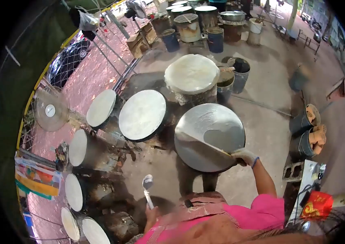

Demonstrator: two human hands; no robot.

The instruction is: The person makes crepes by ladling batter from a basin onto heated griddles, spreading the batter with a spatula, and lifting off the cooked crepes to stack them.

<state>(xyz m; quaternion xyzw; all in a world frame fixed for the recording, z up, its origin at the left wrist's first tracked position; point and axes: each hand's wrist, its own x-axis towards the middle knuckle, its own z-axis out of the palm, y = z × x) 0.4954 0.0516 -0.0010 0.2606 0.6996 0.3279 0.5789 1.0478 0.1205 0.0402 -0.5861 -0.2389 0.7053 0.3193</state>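
My right hand [243,156], in a pale glove with a blue band at the wrist, is closed on the end of a thin stick [217,149]. The stick lies across a wide round metal pan [225,136], with a pale thin layer on part of the surface. At the lower middle my left hand [152,214] is closed around the white handle of a ladle [147,183]. Its bowl points up and away, apart from the pan. Beyond the pan stands a round drum topped with a pale sheet [192,74].
Several white round-topped drums [143,115] curve along the left, near a fan [50,110] and wire fence. Buckets [240,73] stand behind the pan. At right are buckets of orange-brown pieces [316,140], a hollow block [293,172] and a red packet [317,205].
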